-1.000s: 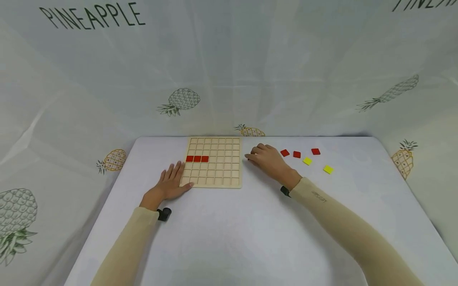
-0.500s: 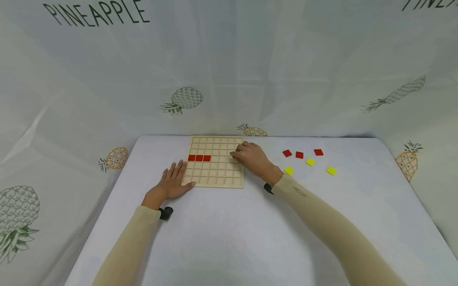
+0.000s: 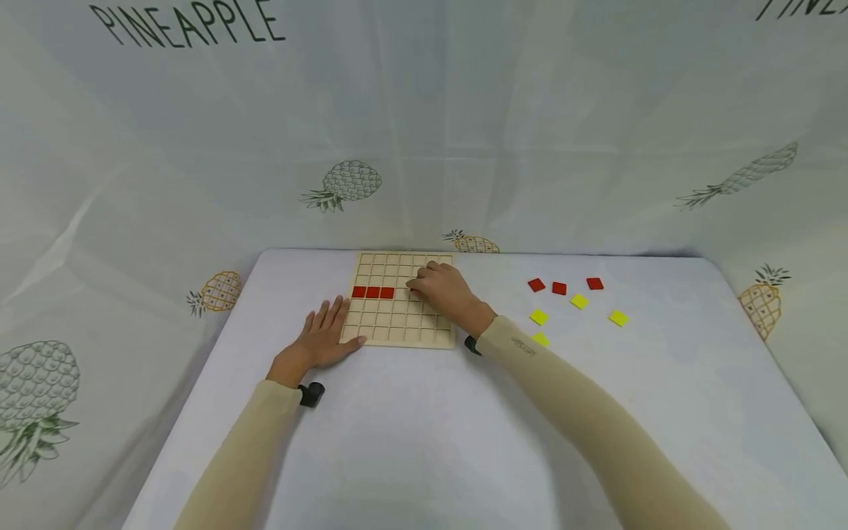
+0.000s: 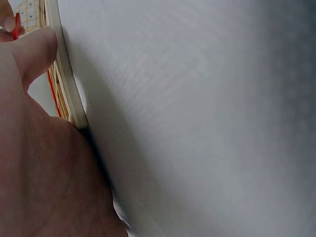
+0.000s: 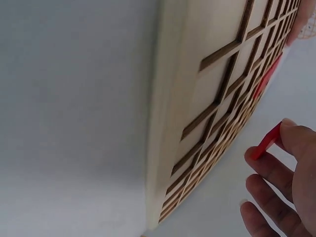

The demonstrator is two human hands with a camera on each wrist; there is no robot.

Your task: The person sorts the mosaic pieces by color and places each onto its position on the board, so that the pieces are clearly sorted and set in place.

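Your left hand [image 3: 321, 342] lies spread, gripping nothing, at the near-left corner of a gridded board [image 3: 391, 335], seemingly steadying it. Three red tiles [image 3: 373, 293] fill adjoining cells. Over the board, your right hand [image 3: 447, 291] pinches a fourth red tile [image 5: 266, 141] by its edges, probably leaving its underside free. Loose red tiles [image 3: 559, 288] and yellow tiles [image 3: 539, 316] lie rightward, apparently within reach.

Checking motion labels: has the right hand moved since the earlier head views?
Yes, the right hand moved left against the board, from off its right edge to over it.
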